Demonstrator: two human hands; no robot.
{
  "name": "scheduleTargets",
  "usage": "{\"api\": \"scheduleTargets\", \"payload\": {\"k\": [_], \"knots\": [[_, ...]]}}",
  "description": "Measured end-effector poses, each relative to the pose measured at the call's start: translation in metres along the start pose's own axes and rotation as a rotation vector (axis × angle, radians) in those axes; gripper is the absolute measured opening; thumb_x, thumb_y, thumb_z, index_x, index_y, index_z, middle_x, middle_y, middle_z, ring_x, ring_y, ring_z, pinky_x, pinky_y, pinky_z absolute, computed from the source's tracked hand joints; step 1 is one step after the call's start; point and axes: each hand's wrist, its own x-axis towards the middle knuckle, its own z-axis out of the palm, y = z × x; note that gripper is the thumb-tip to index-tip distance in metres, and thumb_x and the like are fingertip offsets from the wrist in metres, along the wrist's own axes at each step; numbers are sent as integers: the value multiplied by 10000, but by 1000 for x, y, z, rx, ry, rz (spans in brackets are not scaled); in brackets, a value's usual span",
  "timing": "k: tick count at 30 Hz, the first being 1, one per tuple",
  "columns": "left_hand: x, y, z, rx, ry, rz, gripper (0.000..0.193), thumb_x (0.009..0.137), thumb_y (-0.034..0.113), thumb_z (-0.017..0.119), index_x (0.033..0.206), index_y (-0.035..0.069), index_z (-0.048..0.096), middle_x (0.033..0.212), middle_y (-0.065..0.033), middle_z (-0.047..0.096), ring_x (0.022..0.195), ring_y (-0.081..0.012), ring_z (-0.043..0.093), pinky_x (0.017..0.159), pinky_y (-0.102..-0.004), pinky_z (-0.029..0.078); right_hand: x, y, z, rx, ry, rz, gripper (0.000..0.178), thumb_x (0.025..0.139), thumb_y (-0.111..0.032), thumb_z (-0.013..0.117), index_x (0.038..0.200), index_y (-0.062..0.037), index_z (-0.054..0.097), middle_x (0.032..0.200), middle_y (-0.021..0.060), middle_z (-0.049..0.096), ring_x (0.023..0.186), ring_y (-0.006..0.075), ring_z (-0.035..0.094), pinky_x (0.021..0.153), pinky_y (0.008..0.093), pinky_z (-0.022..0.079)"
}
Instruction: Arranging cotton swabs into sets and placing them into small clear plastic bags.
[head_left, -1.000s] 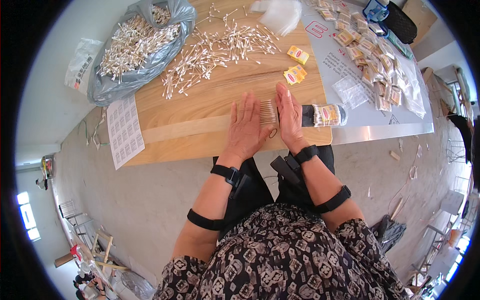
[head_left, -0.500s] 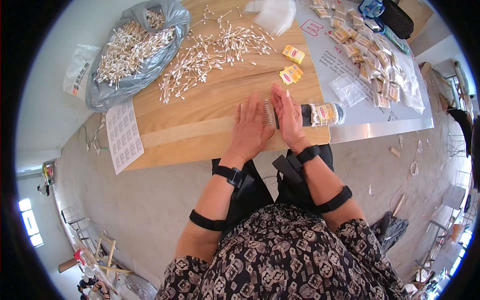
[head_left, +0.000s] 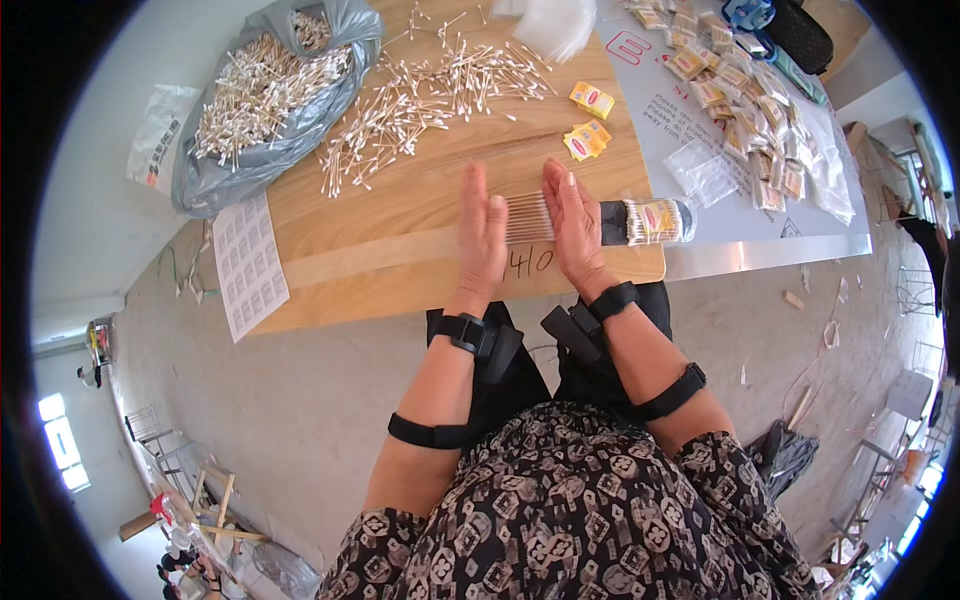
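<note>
A row of cotton swabs (head_left: 528, 219) lies side by side on the wooden table, its ends at my palms. My left hand (head_left: 482, 232) stands on edge at the row's left end, fingers straight and slightly blurred. At the other end is my right hand (head_left: 575, 222), fingers stretched out and palm turned inward. Touching or close to the back of my right hand is a black block (head_left: 614, 224). Beside that block sits a bundle of swabs with a yellow label (head_left: 656, 220), in clear wrapping. Yellow cards (head_left: 587, 140) lie beyond my right hand.
Loose swabs (head_left: 385, 130) spread over the table's far half. A grey plastic bag (head_left: 290, 160) full of swabs stands at far left, above a printed sheet (head_left: 250, 265). Clear bags (head_left: 560, 25) lie at the back. Many packed swabs (head_left: 765, 130) cover the grey board at right.
My left hand has turned from palm-down over the swabs to upright on edge at their left end, uncovering the row. My right hand has barely moved.
</note>
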Motion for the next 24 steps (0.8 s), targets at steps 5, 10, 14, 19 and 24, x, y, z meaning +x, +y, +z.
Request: {"api": "scheduleTargets", "payload": {"k": [5, 10, 14, 19, 24], "knots": [[-18, 12, 4, 1213, -402, 306, 674, 968, 438, 416, 1472, 22, 251, 1534, -176, 234, 1438, -309, 175, 1166, -448, 118, 0, -1, 1, -10, 22, -15, 549, 1027, -319, 396, 1360, 116, 371, 1408, 200, 416, 1340, 237, 371, 1145, 337, 275], [-16, 10, 4, 1235, -401, 297, 711, 945, 471, 432, 1473, 30, 253, 1546, -145, 224, 1447, -274, 161, 1168, -455, 110, 3, 0, -17, -334, -92, -55, 437, 962, -192, 534, 1326, 41, 469, 1368, 158, 495, 1290, 246, 444, 1089, 309, 329], [-15, 9, 1, 1269, -436, 250, 706, 945, 468, 432, 1473, 34, 256, 1551, -138, 214, 1449, -266, 154, 1168, -454, 109, -8, -19, -33, -977, -338, -371, 443, 872, -92, 582, 1295, 7, 498, 1359, 151, 495, 1290, 308, 435, 1104, 360, 319], [-15, 10, 0, 1208, -409, 285, 697, 951, 475, 413, 1472, 37, 261, 1550, -138, 217, 1448, -263, 159, 1165, -462, 108, -19, -22, -42, -1456, -475, -650, 460, 847, -79, 534, 1302, -29, 484, 1356, 137, 478, 1300, 316, 405, 1116, 436, 298], [-15, 13, 2, 1201, -413, 272, 700, 953, 488, 398, 1471, 37, 261, 1550, -139, 219, 1448, -266, 159, 1164, -463, 108, -22, -14, -39, -1532, -436, -653, 471, 857, -98, 514, 1320, -27, 466, 1387, 143, 447, 1318, 313, 384, 1127, 430, 278]]}}
